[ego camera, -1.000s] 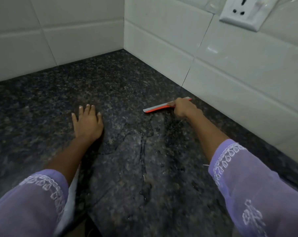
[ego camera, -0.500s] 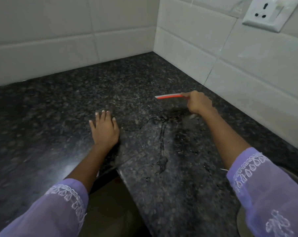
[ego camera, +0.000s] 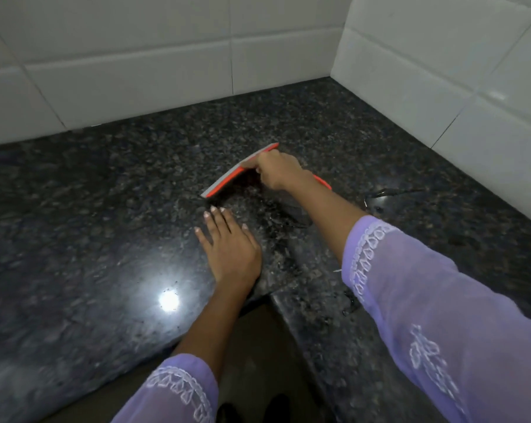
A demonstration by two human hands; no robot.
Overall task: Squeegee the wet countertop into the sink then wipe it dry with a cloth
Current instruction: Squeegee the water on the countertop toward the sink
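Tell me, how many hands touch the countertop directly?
1: the left hand lies flat on the countertop. The right hand grips the squeegee instead.

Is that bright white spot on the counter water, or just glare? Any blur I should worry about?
Head view: the white spot looks like a lamp's reflection on the polished countertop, not water; the lower left edge is smeared, while the squeegee and both hands read clearly.

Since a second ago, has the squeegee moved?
Yes. The squeegee, gripped by the right hand, has moved away from the right tiled wall, toward the left hand resting flat.
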